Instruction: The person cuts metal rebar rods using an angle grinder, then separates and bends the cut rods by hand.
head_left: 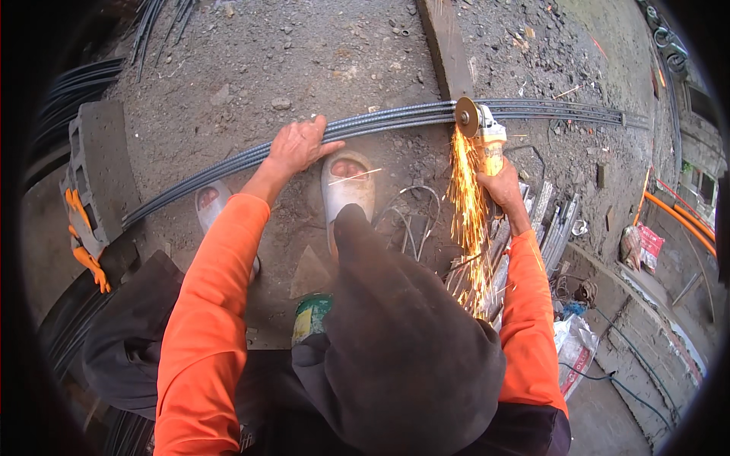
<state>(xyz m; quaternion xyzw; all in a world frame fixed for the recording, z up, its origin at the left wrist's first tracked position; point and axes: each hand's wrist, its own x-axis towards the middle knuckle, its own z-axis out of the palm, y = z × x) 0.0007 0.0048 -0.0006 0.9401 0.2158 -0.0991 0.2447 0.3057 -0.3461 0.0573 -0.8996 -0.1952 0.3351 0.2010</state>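
A bundle of several steel rebars [395, 120] runs across in front of me, from a concrete block at the left to the ground at the right. My right hand [503, 185] grips a yellow angle grinder [490, 144] by its body. The grinder's disc [468, 117] meets the bars beside a wooden beam, and a stream of orange sparks [470, 228] flies down toward me. With fingers closed over the bars, my left hand [299, 146] holds the bundle left of the disc. My feet in pale clogs [348, 186] stand just below the bars.
The beam [447, 49] lies under the bars. A hollow concrete block [99, 171] props their left end, with orange gloves [85, 243] beside it. Cut metal pieces [559, 224] lie at the right, near the sparks. A green bucket [310, 318] sits between my legs. Orange pipes [684, 220] lie farther right.
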